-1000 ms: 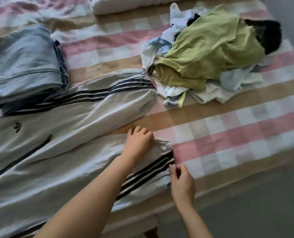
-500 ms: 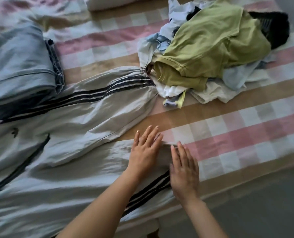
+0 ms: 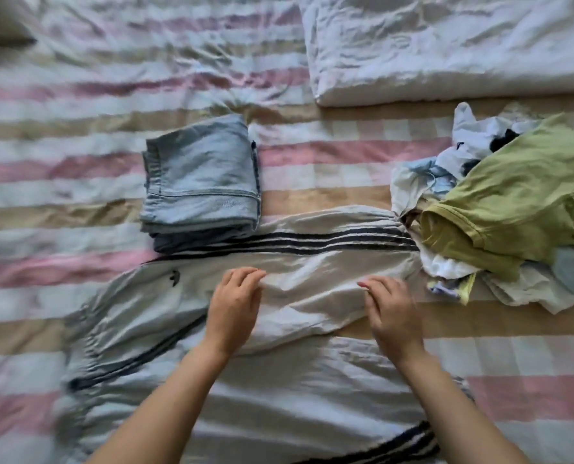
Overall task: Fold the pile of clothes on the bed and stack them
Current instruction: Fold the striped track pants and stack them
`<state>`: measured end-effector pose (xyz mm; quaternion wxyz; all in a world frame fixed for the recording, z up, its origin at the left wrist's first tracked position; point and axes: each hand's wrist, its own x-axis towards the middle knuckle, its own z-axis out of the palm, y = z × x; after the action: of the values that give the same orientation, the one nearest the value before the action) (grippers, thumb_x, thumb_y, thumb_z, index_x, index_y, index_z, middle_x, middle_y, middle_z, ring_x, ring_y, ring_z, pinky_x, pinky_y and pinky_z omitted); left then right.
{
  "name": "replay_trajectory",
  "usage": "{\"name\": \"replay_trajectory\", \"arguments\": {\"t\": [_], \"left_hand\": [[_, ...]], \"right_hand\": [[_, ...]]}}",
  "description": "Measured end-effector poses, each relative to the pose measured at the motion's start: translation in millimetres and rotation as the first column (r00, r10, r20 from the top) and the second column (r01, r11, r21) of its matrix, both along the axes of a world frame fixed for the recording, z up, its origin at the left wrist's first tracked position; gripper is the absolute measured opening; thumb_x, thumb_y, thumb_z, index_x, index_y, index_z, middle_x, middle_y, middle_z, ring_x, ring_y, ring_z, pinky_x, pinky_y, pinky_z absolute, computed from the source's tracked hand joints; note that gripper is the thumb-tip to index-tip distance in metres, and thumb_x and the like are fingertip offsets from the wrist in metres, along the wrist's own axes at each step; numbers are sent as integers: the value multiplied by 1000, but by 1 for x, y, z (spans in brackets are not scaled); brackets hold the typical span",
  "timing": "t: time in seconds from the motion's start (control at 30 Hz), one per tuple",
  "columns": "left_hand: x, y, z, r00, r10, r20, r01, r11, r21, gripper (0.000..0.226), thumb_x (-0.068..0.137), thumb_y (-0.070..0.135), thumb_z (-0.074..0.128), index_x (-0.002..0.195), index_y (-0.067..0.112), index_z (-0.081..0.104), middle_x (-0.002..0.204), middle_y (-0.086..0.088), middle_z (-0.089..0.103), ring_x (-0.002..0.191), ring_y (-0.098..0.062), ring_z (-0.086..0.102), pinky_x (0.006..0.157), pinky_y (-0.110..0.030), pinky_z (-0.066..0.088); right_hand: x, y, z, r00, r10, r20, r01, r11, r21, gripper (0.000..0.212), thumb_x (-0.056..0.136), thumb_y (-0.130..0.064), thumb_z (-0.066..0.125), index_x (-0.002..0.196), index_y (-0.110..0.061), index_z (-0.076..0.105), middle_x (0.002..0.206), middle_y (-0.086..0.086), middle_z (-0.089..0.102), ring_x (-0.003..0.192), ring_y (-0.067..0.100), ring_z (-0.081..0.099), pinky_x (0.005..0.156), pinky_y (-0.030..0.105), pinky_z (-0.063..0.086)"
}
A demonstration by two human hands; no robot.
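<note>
Moved off the cuff (image 3: 413, 442), left hand (image 3: 233, 308) and right hand (image 3: 393, 311) pinch the trousers' (image 3: 312, 262) far leg, fingers (image 3: 245, 275) curled.

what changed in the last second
The left hand and right hand left the near cuff of the pants and moved up to the far leg, now curled, seemingly pinching its cloth. Jeans and pile stayed put.

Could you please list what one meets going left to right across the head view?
Folded light-blue denim jeans → the person's left hand → right hand → crumpled olive-green cotton T-shirt. Grey striped trousers span the middle, so omitted.
</note>
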<state>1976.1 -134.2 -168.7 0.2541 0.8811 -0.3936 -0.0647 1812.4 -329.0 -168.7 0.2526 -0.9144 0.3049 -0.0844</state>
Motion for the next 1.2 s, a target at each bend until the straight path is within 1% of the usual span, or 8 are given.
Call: {"name": "replay_trajectory", "arguments": {"t": [0.17,0.33,0.47,0.63,0.8,0.93,1.07,1.2], "left_hand": [[99,76,-11,942,322,-98,-318,947,54,20,78,-14,58,95,-7,67,93,-24,63,90,-39,58,82,-42,45],[161,135,-43,885,462,-48,-435,861,262,28,87,4,56,114,-3,59,114,-24,59,108,-39,52,93,-48,40],[181,148,-52,938,338,-80,-307,914,266,14,84,15,66,92,3,67,94,-16,66,89,-32,59,77,-43,45],[177,152,-55,976,212,-40,-194,943,272,20,80,12,70,66,2,61,66,-17,64,61,-33,60,59,-33,34],[190,143,-34,984,146,102,-172,931,321,24,75,5,74,65,-4,54,60,-24,58,48,-38,59,40,-37,41],[206,134,-24,978,173,117,-202,922,331,23,82,15,68,75,-4,60,75,-24,57,60,-40,59,50,-43,44],[186,135,-33,980,193,-41,-176,949,263,21,85,12,64,103,0,64,98,-22,63,88,-37,60,74,-46,49],[176,144,-43,978,192,-86,-170,960,222,24,84,2,61,108,-1,61,101,-20,66,93,-34,62,77,-42,48]], "right_hand": [[98,-23,-10,982,120,-148,-125,992,-27,18,87,-9,58,102,-8,68,105,11,65,103,31,55,84,43,43],[121,-72,-35,928,-250,-276,201,960,-196,33,88,-13,56,120,-6,56,130,21,47,120,38,38,98,47,32],[115,-107,-44,867,-222,-447,169,973,-156,39,88,-13,56,126,-5,52,125,25,49,116,41,42,97,49,37],[121,-111,-37,878,-181,-444,145,983,-113,35,79,-1,57,114,-7,63,111,24,57,105,40,52,86,48,43],[124,-107,-23,867,-190,-460,162,982,-99,29,81,-5,58,107,-13,66,109,20,60,102,37,55,83,45,44],[129,-86,-17,857,-202,-475,110,970,-215,33,83,-13,59,116,-15,61,121,16,56,113,35,46,93,46,41],[152,-27,-24,947,111,-301,-174,966,-191,44,82,-13,63,126,-13,56,129,14,52,119,33,46,100,46,32],[188,9,-45,861,299,-411,-394,904,-168,48,92,-28,50,138,-23,40,144,0,40,133,18,33,107,37,21]]}}
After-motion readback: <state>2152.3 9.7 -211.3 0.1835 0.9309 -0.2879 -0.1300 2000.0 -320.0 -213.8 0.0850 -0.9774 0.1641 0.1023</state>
